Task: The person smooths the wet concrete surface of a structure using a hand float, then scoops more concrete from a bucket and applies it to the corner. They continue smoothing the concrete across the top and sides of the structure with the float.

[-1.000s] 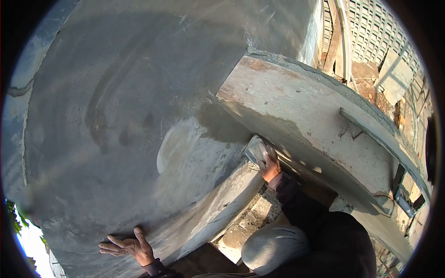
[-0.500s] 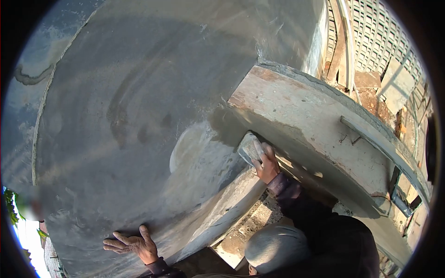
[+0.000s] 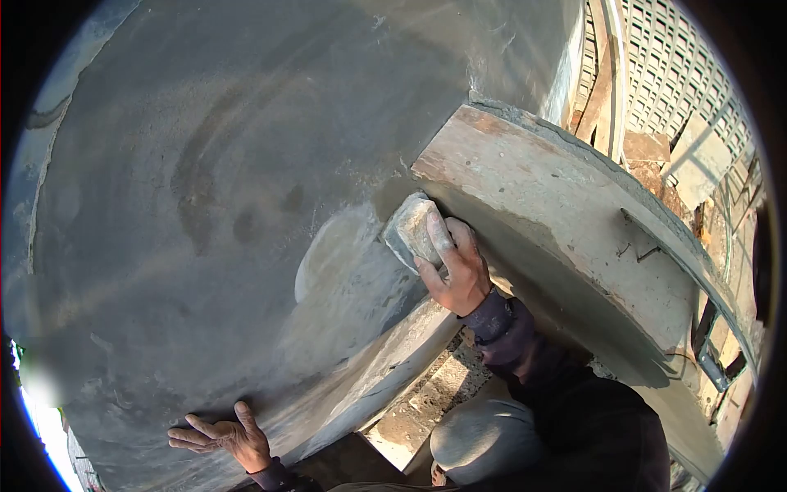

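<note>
The right hand (image 3: 461, 275), gripping the block (image 3: 414, 230), has slid along the ledge (image 3: 525, 176) over the damp patch (image 3: 391, 197), shifting the worked spot, apparently in contact; the left hand (image 3: 238, 441) stays spread open on the grey surface (image 3: 246, 328).

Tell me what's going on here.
A person's right hand grips a pale, rough block against a broad grey surface, close to where an angled slab meets it. What the block is made of is hard to tell. The left hand rests lower down on the same surface, fingers spread. A lighter patch shows beside the block.
</note>
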`<state>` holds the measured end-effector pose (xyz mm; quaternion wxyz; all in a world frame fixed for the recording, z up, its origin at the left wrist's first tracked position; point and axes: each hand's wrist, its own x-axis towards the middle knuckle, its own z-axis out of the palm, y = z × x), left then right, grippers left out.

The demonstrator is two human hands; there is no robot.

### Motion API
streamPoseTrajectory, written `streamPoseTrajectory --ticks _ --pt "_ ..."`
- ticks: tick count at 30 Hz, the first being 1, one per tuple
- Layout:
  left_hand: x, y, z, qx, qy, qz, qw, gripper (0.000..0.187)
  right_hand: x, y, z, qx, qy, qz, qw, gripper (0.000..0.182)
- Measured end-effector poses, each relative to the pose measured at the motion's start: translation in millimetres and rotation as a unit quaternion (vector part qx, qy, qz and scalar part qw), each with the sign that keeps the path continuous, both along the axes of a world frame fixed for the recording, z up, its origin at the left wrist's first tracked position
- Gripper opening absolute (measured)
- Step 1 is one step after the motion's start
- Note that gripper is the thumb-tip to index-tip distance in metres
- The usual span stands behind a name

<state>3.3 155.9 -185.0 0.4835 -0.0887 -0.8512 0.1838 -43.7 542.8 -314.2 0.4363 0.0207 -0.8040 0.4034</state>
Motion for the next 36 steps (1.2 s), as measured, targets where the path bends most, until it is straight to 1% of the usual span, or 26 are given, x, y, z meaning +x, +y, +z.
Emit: streamPoseTrajectory --ticks 1,3,5,6,7,8,9,10,11,13,15,16,18,19,20,22,23,25,26,28,29,30,32,33,36 --pt "0.8 -5.5 0.2 -0.001 -0.001 -0.002 1.0 0.081 1.3 -0.5 -12.9 0.003 -0.022 -0.018 1.0 0.068" --pt "-6.8 -5.1 -3.0 0.007 0.013 0.002 1.0 0.079 2.6 -2.8 -57.8 0.022 -0.051 -0.047 0.997 0.067" --pt "-2.1 -3.7 -3.2 0.01 0.012 0.017 1.0 0.078 13.7 -4.2 -132.9 -0.029 -0.152 -0.028 0.987 0.066" --pt "1.3 1.9 -1.1 0.03 -0.007 0.018 0.999 0.077 29.4 -3.8 -166.7 -0.015 -0.2 -0.048 0.979 0.066" --pt "2.3 3.8 0.4 0.028 -0.006 0.007 1.0 0.077 44.3 -6.6 -188.8 -0.004 -0.243 -0.068 0.968 0.066" --pt "0.8 4.2 2.4 0.025 -0.001 -0.002 1.0 0.077 55.8 -10.5 -193.6 -0.02 -0.211 -0.049 0.976 0.065" --pt "1.3 5.3 2.2 0.022 -0.003 -0.009 1.0 0.078 65.9 -11.9 -185.9 -0.035 -0.186 -0.027 0.981 0.065" --pt "2.3 8.1 2.1 0.038 -0.011 -0.014 0.999 0.078 68.1 -15.2 -180.9 -0.019 -0.172 -0.034 0.984 0.064" --pt "5.1 9.0 1.3 0.033 -0.015 -0.008 0.999 0.078 62.6 -18.1 -150.3 -0.03 -0.134 -0.034 0.99 0.062" --pt "2.2 10.4 4.1 0.02 -0.004 -0.009 1.0 0.077 44.2 -16.9 -90.8 0.002 -0.086 -0.045 0.995 0.066" --pt "2.7 9.0 3.6 0.024 -0.006 -0.008 1.0 0.077 24.9 -12.6 -44.8 0.005 -0.015 -0.034 0.999 0.066" --pt "2.2 8.4 3.1 0.024 -0.005 -0.009 1.0 0.078 16.5 -9.9 -28.8 0.008 0.022 -0.03 0.999 0.066" --pt "1.5 7.1 2.1 0.026 -0.004 -0.013 1.0 0.078 1.4 -5.2 -8.1 0.021 0.047 -0.023 0.998 0.067" --pt "1.3 7.1 1.7 0.03 -0.004 -0.012 0.999 0.078 -4.0 -5.4 -2.8 0.026 0.06 -0.017 0.998 0.067" --pt "1.8 7.2 1.3 0.032 -0.003 -0.009 0.999 0.079 -8.6 -7.9 -2.3 0.003 0.06 -0.021 0.998 0.066" --pt "2.1 7.4 1.7 0.035 -0.004 -0.003 0.999 0.079 -9.3 -8.5 -11.3 -0.003 0.029 -0.021 0.999 0.065" --pt "3.4 6.8 1.8 0.031 -0.007 -0.001 0.999 0.079 -2.8 -8.0 -19.9 -0.006 0.008 -0.021 1.0 0.065" --pt "2.9 7.7 2.5 0.028 -0.006 -0.004 1.0 0.079 15.3 -4.3 -55.2 -0.005 -0.075 -0.022 0.997 0.065" --pt "3.3 8.4 3.0 0.03 -0.005 -0.01 0.999 0.079 22.3 -5.0 -57.6 -0.006 -0.114 -0.024 0.993 0.064" --pt "0.6 8.8 2.6 0.034 0.006 -0.015 0.999 0.079 24.1 -4.8 -55.7 -0.018 -0.062 -0.019 0.998 0.064" --pt "1.8 8.9 1.8 0.036 0.008 -0.007 0.999 0.079 32.0 -4.9 -50.0 -0.027 -0.045 -0.016 0.998 0.063" --pt "2.9 9.4 2.0 0.036 0.004 -0.003 0.999 0.079 30.8 -7.0 -29.0 -0.03 -0.044 -0.033 0.998 0.059" --pt "-0.1 11.6 1.1 0.036 0.002 -0.002 0.999 0.079 20.1 -3.8 13.9 -0.015 0.007 -0.012 1.0 0.059" --pt "0.5 9.7 0.1 0.036 0.004 -0.001 0.999 0.079 15.2 -3.3 25.8 -0.013 0.031 -0.002 0.999 0.059" --pt "0.0 6.1 -0.3 0.039 0.006 -0.002 0.999 0.079 6.7 -3.3 30.2 -0.018 0.0 0.003 1.0 0.06"
